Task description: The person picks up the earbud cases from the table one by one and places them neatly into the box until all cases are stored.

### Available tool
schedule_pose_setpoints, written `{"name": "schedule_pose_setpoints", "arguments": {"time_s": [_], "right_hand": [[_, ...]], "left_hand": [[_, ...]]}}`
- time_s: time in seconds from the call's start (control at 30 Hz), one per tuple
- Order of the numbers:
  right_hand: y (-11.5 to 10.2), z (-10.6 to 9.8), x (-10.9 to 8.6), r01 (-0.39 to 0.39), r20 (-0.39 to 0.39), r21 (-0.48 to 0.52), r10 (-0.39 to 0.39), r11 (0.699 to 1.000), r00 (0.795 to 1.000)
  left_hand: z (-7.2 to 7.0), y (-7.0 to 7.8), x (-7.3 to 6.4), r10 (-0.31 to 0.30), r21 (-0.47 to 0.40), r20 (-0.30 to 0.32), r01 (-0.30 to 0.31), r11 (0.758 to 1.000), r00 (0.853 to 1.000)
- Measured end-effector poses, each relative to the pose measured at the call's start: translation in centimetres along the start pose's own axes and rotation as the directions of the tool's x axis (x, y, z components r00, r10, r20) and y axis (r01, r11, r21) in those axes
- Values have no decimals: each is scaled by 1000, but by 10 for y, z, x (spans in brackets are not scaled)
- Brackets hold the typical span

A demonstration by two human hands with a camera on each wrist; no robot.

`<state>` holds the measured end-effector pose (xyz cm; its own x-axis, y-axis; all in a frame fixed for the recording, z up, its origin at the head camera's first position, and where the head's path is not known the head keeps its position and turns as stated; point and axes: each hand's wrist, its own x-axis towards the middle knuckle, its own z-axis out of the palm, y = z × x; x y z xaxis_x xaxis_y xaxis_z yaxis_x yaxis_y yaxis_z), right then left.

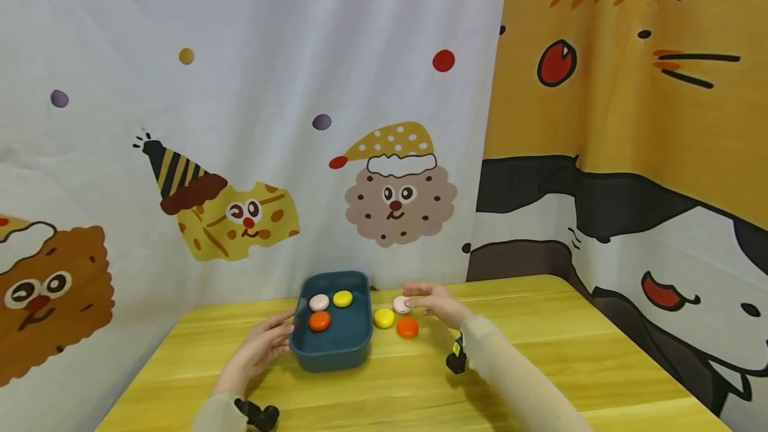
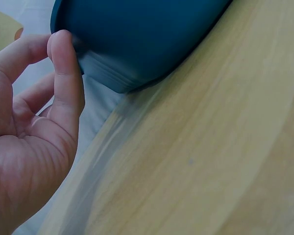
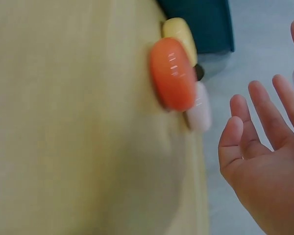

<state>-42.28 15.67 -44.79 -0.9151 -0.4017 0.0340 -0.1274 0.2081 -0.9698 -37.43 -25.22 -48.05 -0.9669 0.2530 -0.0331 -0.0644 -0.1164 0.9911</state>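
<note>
A dark teal rectangular box (image 1: 332,361) stands on the table. Inside lie a pale pink (image 1: 319,302), a yellow (image 1: 343,299) and an orange (image 1: 319,321) smooth rounded disc. My left hand (image 1: 259,349) touches the box's left side with its fingertips; in the left wrist view its fingers are slightly bent against the wall. Right of the box, outside it, sit a yellow disc (image 1: 384,318), an orange disc (image 1: 407,327) and a pale pink disc (image 1: 401,305). My right hand (image 1: 441,303) hovers beside the pink disc, fingers extended and apart, holding nothing in the right wrist view.
The wood-grain table (image 1: 540,352) ends at a back edge just behind the box and discs. A printed cloth (image 1: 270,85) with cartoon figures hangs behind it, and another cartoon curtain (image 1: 630,119) hangs at the right. Small black devices (image 1: 456,359) are strapped at both wrists.
</note>
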Motion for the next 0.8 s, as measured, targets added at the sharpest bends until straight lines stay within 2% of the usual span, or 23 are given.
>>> {"name": "schedule_pose_setpoints", "arguments": {"time_s": [0.17, 0.37, 0.63, 0.8], "right_hand": [[16, 1, -6, -6, 37, 40, 5, 999, 999], [24, 3, -7, -12, 69, 56, 8, 998, 998], [32, 10, -6, -22, 57, -10, 23, 1000, 998], [33, 12, -6, -10, 60, -33, 12, 999, 998]], "left_hand": [[-1, 0, -1, -7, -16, 1, 7, 1000, 1000], [0, 1, -1, -16, -33, 1, 16, 999, 1000], [0, -2, -1, -20, -45, 19, 21, 999, 1000], [0, -1, 0, -17, -43, 4, 17, 999, 1000]]}}
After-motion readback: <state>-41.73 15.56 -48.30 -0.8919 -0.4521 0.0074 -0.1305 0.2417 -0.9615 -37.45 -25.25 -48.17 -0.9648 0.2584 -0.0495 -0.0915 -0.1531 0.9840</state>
